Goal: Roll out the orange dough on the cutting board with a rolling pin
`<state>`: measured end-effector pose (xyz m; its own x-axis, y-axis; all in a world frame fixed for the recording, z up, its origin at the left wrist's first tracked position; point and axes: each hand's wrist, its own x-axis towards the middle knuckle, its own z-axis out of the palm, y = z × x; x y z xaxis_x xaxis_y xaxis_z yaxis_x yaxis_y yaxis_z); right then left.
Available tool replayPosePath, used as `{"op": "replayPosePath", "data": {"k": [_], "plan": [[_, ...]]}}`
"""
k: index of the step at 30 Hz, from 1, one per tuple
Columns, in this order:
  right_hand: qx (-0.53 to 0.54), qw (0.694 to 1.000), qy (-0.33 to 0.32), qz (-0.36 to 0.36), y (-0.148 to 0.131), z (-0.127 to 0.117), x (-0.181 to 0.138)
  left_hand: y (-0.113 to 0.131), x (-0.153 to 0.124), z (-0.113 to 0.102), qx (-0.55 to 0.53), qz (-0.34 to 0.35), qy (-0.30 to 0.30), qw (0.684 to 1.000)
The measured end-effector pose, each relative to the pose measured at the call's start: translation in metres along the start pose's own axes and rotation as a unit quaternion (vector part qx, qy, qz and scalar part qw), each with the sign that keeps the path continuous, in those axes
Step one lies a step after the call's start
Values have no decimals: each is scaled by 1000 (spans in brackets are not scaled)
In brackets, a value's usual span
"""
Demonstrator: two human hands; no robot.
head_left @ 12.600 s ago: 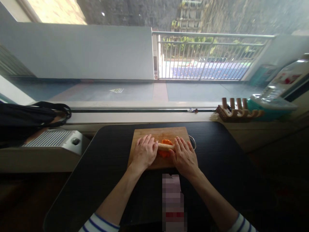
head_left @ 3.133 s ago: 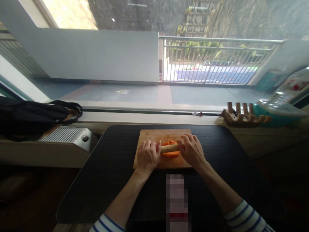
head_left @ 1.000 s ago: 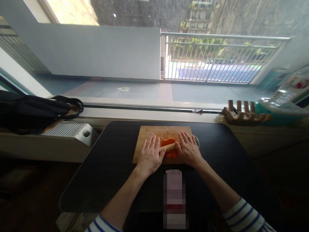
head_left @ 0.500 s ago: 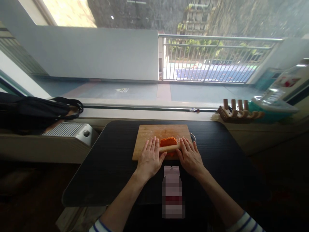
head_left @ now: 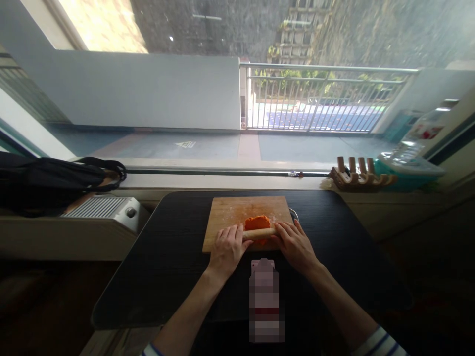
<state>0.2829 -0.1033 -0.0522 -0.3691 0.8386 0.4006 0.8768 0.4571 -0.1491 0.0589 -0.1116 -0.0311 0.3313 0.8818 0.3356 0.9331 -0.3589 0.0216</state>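
A wooden rolling pin [head_left: 259,234] lies crosswise over flattened orange dough [head_left: 257,222] on a wooden cutting board [head_left: 222,210]. My left hand [head_left: 228,247] is curled over the pin's left end, and my right hand [head_left: 293,242] is closed on its right end. Most of the dough shows beyond the pin, with a little orange on the near side. White flour-like dust is scattered on the board around the dough. Between my forearms, near the board's front edge, is a pinkish object [head_left: 264,296], its surface blurred out by pixelation.
The board rests on a black table [head_left: 163,257] with rounded corners, against a window sill [head_left: 208,181]. A black bag [head_left: 55,180] sits at left above a white heater [head_left: 100,210]. On the right are a wooden rack [head_left: 359,175], a teal container [head_left: 415,178] and a clear bottle [head_left: 423,131].
My left fingers, flatter on the pin before, are now curled round it, and the right fingers have bent somewhat too. The whole view has shifted slightly.
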Motion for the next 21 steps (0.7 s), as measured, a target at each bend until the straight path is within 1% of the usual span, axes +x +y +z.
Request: {"op": "replayPosePath", "data": {"k": [8,11,14,21], "plan": [[43,998,4,-39,7,-14,12,-11,5,-10,-50,27,9,998],[45,998,10,-46,9,-18,23,-16,12,-11,-54,16,15,998],[48,997,-1,-57,12,-21,37,-18,20,-11,-54,-3,9,998],[64,992,-15,-104,27,-20,63,-15,29,-10,-60,-30,5,998]]}}
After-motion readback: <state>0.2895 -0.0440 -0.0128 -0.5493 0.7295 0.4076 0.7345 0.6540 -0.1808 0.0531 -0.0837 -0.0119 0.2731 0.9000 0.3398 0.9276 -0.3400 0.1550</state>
